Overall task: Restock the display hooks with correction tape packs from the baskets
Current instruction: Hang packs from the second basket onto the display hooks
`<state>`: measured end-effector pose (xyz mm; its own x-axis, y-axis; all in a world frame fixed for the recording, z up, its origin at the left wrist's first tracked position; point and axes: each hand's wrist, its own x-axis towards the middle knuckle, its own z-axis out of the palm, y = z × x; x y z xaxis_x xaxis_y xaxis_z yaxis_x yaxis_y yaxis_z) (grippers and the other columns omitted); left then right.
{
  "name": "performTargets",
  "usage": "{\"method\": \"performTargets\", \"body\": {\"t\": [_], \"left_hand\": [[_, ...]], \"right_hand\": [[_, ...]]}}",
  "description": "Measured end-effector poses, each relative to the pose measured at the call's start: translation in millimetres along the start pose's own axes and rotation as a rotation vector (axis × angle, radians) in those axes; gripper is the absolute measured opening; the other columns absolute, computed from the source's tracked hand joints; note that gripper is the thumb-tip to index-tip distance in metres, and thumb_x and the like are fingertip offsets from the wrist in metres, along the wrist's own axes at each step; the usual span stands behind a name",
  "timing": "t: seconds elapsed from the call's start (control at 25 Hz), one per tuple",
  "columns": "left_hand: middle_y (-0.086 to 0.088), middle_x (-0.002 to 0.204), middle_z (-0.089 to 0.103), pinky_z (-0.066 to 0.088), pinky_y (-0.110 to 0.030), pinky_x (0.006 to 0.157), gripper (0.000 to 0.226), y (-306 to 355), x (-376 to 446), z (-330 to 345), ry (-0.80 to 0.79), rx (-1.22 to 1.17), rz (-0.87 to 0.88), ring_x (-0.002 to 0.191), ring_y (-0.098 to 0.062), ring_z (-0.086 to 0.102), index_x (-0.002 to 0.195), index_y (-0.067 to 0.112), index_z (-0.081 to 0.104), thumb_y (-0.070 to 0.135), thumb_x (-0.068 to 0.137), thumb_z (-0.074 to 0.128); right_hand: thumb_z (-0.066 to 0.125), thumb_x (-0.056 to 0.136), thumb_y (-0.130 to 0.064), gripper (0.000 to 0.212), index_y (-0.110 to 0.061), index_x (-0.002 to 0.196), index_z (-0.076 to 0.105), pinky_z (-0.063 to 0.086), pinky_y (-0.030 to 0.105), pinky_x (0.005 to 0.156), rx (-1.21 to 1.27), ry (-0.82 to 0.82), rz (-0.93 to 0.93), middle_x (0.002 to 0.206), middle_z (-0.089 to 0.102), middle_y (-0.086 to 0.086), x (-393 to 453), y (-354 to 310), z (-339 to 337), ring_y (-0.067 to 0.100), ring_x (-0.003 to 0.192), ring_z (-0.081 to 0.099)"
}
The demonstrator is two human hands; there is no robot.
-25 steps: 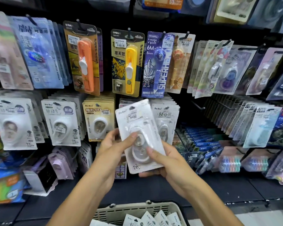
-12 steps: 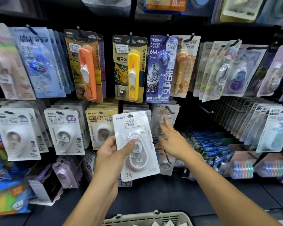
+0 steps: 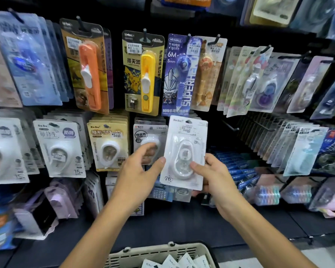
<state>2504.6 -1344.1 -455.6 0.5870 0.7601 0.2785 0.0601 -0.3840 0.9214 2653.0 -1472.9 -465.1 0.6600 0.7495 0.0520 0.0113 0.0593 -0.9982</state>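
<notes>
The correction tape pack (image 3: 184, 154) is white with a clear blister over a white dispenser (grey "76" printed at its 7 o'clock corner). At its 9 o'clock hangs a cream-yellow pack (image 3: 109, 146) with dark lettering; further that way, white packs (image 3: 60, 149) with a navy badge. At 11 o'clock a yellow clip card (image 3: 143, 74) shows a yellow cartoon figure on blue, beside an orange clip card (image 3: 87, 68). At 12 o'clock a purple-blue card (image 3: 177, 74) carries white lettering. The basket (image 3: 159, 254) at 6 o'clock is beige. Packs at 3 o'clock look pale blue, though blurred.

White correction tape pack (image 3: 184, 154), upright, hand-held
</notes>
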Motion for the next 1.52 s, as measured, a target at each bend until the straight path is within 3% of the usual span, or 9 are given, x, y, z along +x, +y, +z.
{"method": "performTargets", "body": {"t": [0.28, 0.48, 0.6, 0.72, 0.84, 0.96, 1.08, 1.28, 1.52], "left_hand": [[0.023, 0.127, 0.046, 0.035, -0.027, 0.099, 0.046, -6, -4, -13, 0.045, 0.226, 0.026, 0.119, -0.001, 0.042, 0.137, 0.039, 0.053, 0.029, 0.095, 0.067], [0.022, 0.133, 0.045, 0.035, -0.028, 0.103, 0.051, -9, -7, -12, 0.039, 0.275, 0.045, 0.121, -0.001, 0.041, 0.142, 0.034, 0.052, 0.027, 0.094, 0.067], [0.016, 0.143, 0.047, 0.036, -0.031, 0.11, 0.056, -14, -7, -17, 0.029, 0.33, 0.062, 0.13, -0.007, 0.043, 0.147, 0.033, 0.048, 0.03, 0.094, 0.067], [0.009, 0.154, 0.041, 0.034, -0.039, 0.117, 0.063, -15, -7, -21, -0.03, 0.462, 0.033, 0.142, -0.016, 0.038, 0.152, 0.033, 0.04, 0.036, 0.094, 0.066], [0.002, 0.157, 0.042, 0.038, -0.039, 0.114, 0.062, -22, -9, -27, -0.264, 0.565, -0.086, 0.14, -0.022, 0.044, 0.152, 0.033, 0.038, 0.04, 0.096, 0.063], [-0.002, 0.155, 0.046, 0.041, -0.034, 0.111, 0.06, -54, -36, -26, -0.816, 0.866, -0.196, 0.133, -0.022, 0.051, 0.152, 0.028, 0.04, 0.04, 0.097, 0.062], [0.002, 0.153, 0.045, 0.037, -0.03, 0.108, 0.058, -111, -75, -27, -1.155, 1.09, -0.286, 0.136, -0.021, 0.046, 0.151, 0.028, 0.042, 0.042, 0.098, 0.061], [0.002, 0.149, 0.049, 0.045, -0.038, 0.107, 0.06, -207, -142, -59, -1.12, 1.075, -0.535, 0.13, -0.022, 0.051, 0.15, 0.032, 0.04, 0.036, 0.096, 0.063], [-0.004, 0.156, 0.04, 0.038, -0.038, 0.114, 0.081, -262, -180, -62, -0.874, 1.051, -0.497, 0.142, -0.024, 0.039, 0.16, 0.02, 0.02, 0.016, 0.091, 0.062]], "right_hand": [[0.067, 0.082, -0.026, 0.006, -0.03, 0.083, 0.071, 0.042, 0.018, 0.045, -0.087, 0.283, -0.022, 0.086, 0.077, -0.007, -8, -6, -28, 0.005, 0.059, 0.065], [0.071, 0.091, -0.02, 0.03, -0.028, 0.117, 0.059, 0.047, 0.021, 0.044, -0.02, 0.345, 0.044, 0.102, 0.075, 0.0, 1, 9, -17, 0.005, 0.056, 0.067], [0.063, 0.098, -0.009, 0.057, -0.027, 0.145, 0.036, 0.061, 0.038, 0.074, 0.39, 0.226, 0.203, 0.139, 0.053, 0.01, 18, 17, -13, 0.03, 0.097, 0.074], [0.054, 0.104, -0.015, 0.043, -0.025, 0.142, 0.037, 0.051, 0.047, 0.1, 0.273, 0.229, 0.344, 0.149, 0.042, 0.012, 28, 38, -8, 0.038, 0.125, 0.055], [0.051, 0.104, -0.019, 0.017, -0.024, 0.121, 0.05, 0.057, 0.039, 0.079, -0.178, 0.139, 0.417, 0.126, 0.06, 0.009, 23, 63, -5, 0.026, 0.093, 0.066], [0.054, 0.101, -0.018, 0.01, -0.023, 0.096, 0.06, 0.053, 0.029, 0.061, -0.402, -0.056, 0.501, 0.102, 0.07, 0.008, -10, 124, 13, 0.019, 0.069, 0.067], [0.062, 0.094, -0.008, 0.012, -0.02, 0.094, 0.064, 0.046, 0.03, 0.071, -0.609, -0.182, 0.575, 0.1, 0.069, 0.014, -73, 217, 26, 0.03, 0.084, 0.067], [0.065, 0.091, -0.016, 0.062, -0.015, 0.148, 0.04, 0.045, 0.039, 0.104, -1.066, -0.309, 0.353, 0.148, 0.048, 0.008, -123, 290, 46, 0.032, 0.13, 0.05], [0.072, 0.087, -0.015, 0.08, -0.018, 0.155, 0.029, 0.043, 0.036, 0.107, -0.849, -0.422, 0.368, 0.154, 0.045, 0.006, -98, 297, 97, 0.028, 0.135, 0.048]]}}
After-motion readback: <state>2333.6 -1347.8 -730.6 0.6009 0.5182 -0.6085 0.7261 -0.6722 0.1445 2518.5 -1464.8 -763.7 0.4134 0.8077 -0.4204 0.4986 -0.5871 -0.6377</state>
